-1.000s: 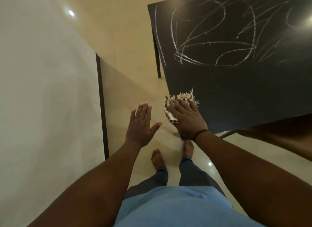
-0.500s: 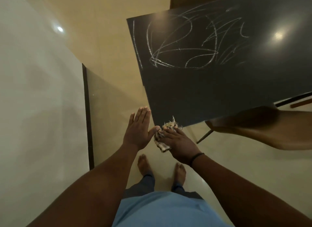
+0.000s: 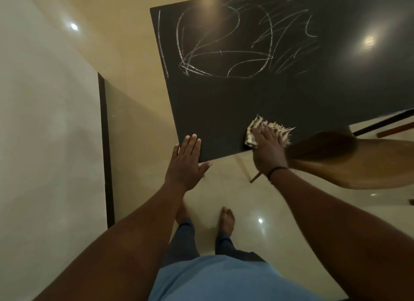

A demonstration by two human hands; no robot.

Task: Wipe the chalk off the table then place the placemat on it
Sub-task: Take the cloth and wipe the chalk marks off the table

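Black table, matte top with a soft sheen, two lamp glares on it. Chalk scribbles cover the far half: white loops and an oval at the left, slanted zigzag strokes to the right, one long stroke down the left edge. The near half I see is bare of chalk.

Right hand lies flat on a frayed cloth at the near edge of the table, fingers straight and close together, pressing it down. Cloth is bunched, pale with dark stripes, loose straw-coloured threads fanning out past the fingertips. I cannot tell whether this is the placemat or a rag.

Left hand rests flat at the near left corner of the table, fingers straight and together over the top, thumb spread out along the near edge, holding nothing.

Brown wooden chair sits just under the near edge, right of the right hand. Glossy cream floor below; bare feet on it.
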